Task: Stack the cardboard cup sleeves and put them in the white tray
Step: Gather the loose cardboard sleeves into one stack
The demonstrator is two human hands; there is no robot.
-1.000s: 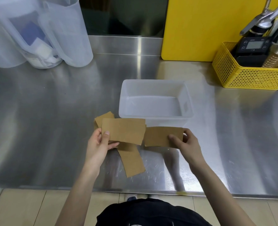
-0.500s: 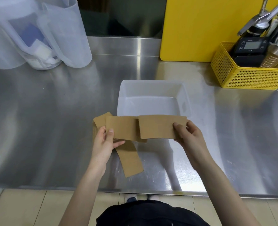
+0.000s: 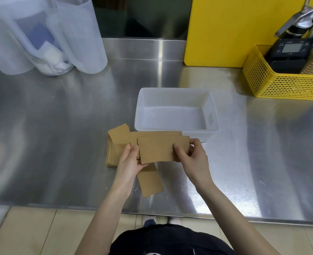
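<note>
My right hand (image 3: 190,159) pinches a flat brown cardboard sleeve (image 3: 156,149) by its right end and lays it over the sleeve held in my left hand (image 3: 129,161). The left-hand sleeve (image 3: 152,135) shows only as a strip behind the front one. Both hands hover just in front of the empty white tray (image 3: 176,112). A fanned stack of sleeves (image 3: 113,153) lies on the counter at the left of my left hand, with one tilted sleeve (image 3: 119,133) on top. Another loose sleeve (image 3: 150,181) lies below my hands.
The steel counter (image 3: 60,135) carries translucent plastic jugs (image 3: 47,34) at the back left. A yellow board (image 3: 231,28) leans at the back, and a yellow mesh basket (image 3: 284,83) with a scale and tools stands at the back right. The counter's front edge (image 3: 207,216) lies near my body.
My right hand has carried its sleeve leftward until it overlaps the sleeve in my left hand. The left hand has stayed nearly in place.
</note>
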